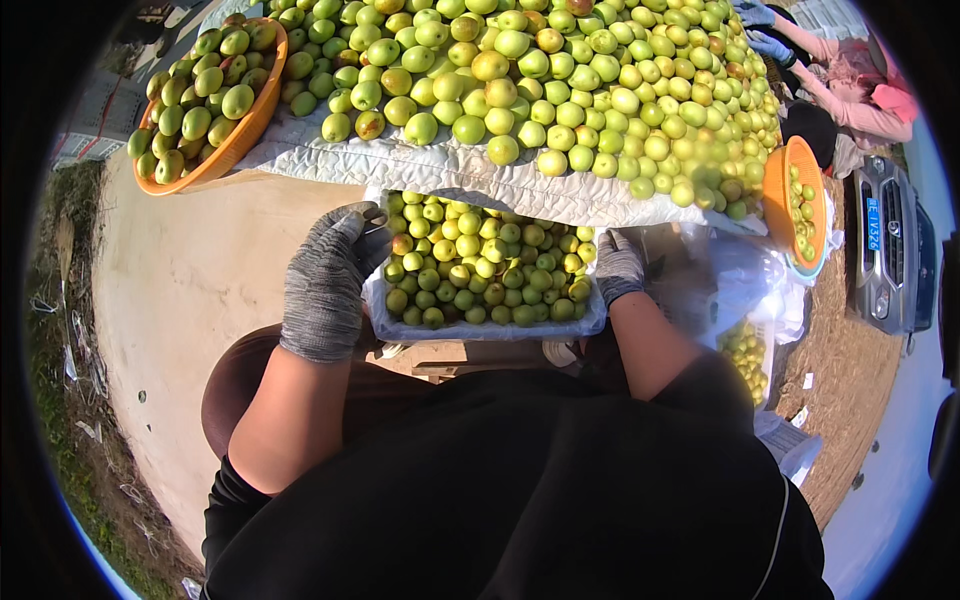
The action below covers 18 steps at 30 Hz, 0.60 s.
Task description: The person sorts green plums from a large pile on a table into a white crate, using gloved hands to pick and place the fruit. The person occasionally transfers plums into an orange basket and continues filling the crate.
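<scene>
A plastic-lined crate [487, 331] full of small green fruit, jujube-like, stands before me at the edge of a quilted cloth [420, 166]. My left hand [330, 277], in a grey knit glove, is at the crate's upper left corner, its fingers curled; whether they hold anything is not clear. My right hand [619, 264], gloved alike, lies at the crate's right rim, its fingertips near the cloth's edge; its grip is partly hidden. Above the crate, a large heap of green and reddish fruit [510, 75] covers the cloth.
An orange basket [262, 124] of larger fruit rests at the upper left, another orange basket [776, 199] at the right. Below that are plastic sheeting [739, 277] and a second fruit crate [769, 360]. A co-worker in pink [862, 112] and a parked car [885, 247] are at the far right.
</scene>
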### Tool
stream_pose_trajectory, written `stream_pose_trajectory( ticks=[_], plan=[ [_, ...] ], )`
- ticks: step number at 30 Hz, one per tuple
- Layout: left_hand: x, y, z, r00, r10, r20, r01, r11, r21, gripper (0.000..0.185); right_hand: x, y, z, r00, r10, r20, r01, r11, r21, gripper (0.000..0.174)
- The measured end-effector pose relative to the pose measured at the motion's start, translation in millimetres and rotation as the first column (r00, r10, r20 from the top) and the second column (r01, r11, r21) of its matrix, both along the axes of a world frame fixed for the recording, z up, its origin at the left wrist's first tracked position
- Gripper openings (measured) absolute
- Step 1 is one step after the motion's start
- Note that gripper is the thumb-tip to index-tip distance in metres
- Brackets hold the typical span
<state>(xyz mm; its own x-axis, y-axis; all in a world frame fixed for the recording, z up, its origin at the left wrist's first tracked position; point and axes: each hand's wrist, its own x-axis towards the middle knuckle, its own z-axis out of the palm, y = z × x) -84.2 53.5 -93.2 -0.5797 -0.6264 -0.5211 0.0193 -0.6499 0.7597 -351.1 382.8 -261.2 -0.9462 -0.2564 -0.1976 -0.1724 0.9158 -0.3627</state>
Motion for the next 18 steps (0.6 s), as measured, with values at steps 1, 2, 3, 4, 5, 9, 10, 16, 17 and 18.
stream_pose_trajectory(
  ticks=[1, 2, 3, 4, 5, 9, 10, 16, 17, 18],
  plan=[
    [1, -3, 2, 0.999, 0.025, -0.026, -0.026, 1.0, -0.002, 0.029, 7, -16, 10, 0.966, 0.231, -0.119, -0.239, 0.969, -0.066, 0.042],
    [3, -5, 4, 0.997, 0.064, -0.05, -0.064, 0.998, -0.006, 0.03, 19, -33, 18, 0.937, 0.341, -0.082, -0.346, 0.936, -0.07, 0.043],
    [5, -7, 6, 0.995, 0.062, -0.084, -0.061, 0.998, 0.014, 0.03, 32, -49, 24, 0.865, 0.49, -0.107, -0.499, 0.861, -0.102, 0.045],
    [7, -8, 7, 0.991, 0.073, -0.115, -0.07, 0.997, 0.035, 0.031, 43, -67, 25, 0.873, 0.483, -0.074, -0.487, 0.872, -0.051, 0.048],
    [10, -8, 7, 0.986, 0.088, -0.144, -0.08, 0.995, 0.057, 0.031, 51, -84, 24, 0.843, 0.523, -0.125, -0.53, 0.847, -0.033, 0.051],
    [25, -10, 14, 0.98, 0.102, -0.169, -0.093, 0.994, 0.063, 0.035, 78, -118, 23, 0.791, 0.611, -0.027, -0.612, 0.791, -0.015, 0.067],
    [28, -12, 16, 0.976, 0.111, -0.188, -0.1, 0.993, 0.065, 0.034, 80, -121, 24, 0.776, 0.617, 0.13, -0.625, 0.78, 0.028, 0.075],
    [33, -18, 26, 0.968, 0.153, -0.199, -0.126, 0.982, 0.144, 0.033, 114, -150, 10, 0.459, 0.887, -0.054, -0.888, 0.459, -0.022, 0.062],
    [33, -18, 28, 0.962, 0.167, -0.217, -0.133, 0.978, 0.163, 0.032, 118, -157, 6, 0.425, 0.901, -0.094, -0.901, 0.411, -0.137, 0.051],
    [34, -20, 29, 0.96, 0.169, -0.222, -0.133, 0.976, 0.171, 0.031, 124, -170, 0, 0.367, 0.923, -0.117, -0.93, 0.366, -0.035, 0.047]
  ],
)
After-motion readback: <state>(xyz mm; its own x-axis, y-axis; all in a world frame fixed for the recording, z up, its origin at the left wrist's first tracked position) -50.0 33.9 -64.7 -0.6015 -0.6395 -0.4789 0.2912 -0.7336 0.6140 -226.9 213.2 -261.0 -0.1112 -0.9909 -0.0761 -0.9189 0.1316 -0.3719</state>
